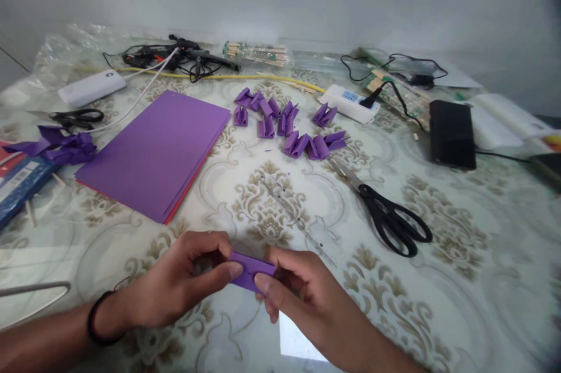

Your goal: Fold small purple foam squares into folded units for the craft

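Between my two hands is a small folded strip of purple paper [250, 271], held above the table. My left hand [188, 279] pinches its left end between thumb and fingers. At the right end, my right hand [302, 288] grips it the same way, thumb on the near face. Beyond them lies a loose cluster of folded purple paper pieces [265, 126]. A stack of purple paper sheets [158, 151], with red showing underneath, rests to the left. Scissors with black handles [388, 215] lie slightly open on the right.
A white power strip [346, 103] with a black plug sits behind the folded pieces. A black box-shaped device [451, 134] is at the right. Smaller scissors [79, 118], crumpled purple paper [65, 148] and a white power bank [92, 88] are at the left. A yellow cable [245, 76] runs behind.
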Action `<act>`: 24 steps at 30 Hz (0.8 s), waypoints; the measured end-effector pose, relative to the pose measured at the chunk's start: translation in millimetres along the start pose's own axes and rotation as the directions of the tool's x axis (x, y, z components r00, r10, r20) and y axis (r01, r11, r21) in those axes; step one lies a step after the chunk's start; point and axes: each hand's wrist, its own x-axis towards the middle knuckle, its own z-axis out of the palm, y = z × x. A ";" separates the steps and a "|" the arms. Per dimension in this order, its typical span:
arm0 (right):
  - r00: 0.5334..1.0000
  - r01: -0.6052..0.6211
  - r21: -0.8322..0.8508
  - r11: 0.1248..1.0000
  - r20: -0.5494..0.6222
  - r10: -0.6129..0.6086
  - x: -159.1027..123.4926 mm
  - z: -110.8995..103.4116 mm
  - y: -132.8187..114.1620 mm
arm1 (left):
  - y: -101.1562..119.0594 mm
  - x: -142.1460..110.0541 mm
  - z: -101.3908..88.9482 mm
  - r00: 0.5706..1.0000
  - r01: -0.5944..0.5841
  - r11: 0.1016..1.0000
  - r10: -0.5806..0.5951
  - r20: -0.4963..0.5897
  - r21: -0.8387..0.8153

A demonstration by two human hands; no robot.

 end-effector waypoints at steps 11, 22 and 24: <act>1.000 0.015 0.035 0.999 -0.016 -0.015 0.1 -0.2 2.2 | 2.1 1.8 -2.6 0.998 0.018 0.999 -0.019 0.054 0.033; 0.996 0.053 -0.032 0.998 -0.069 -0.055 1.7 11.8 1.4 | 5.2 2.8 1.5 0.996 -0.063 0.990 0.054 0.075 0.125; 0.996 0.061 -0.045 0.997 -0.066 -0.064 0.9 10.7 1.2 | 5.0 2.4 1.6 0.995 -0.060 0.992 0.051 0.086 0.115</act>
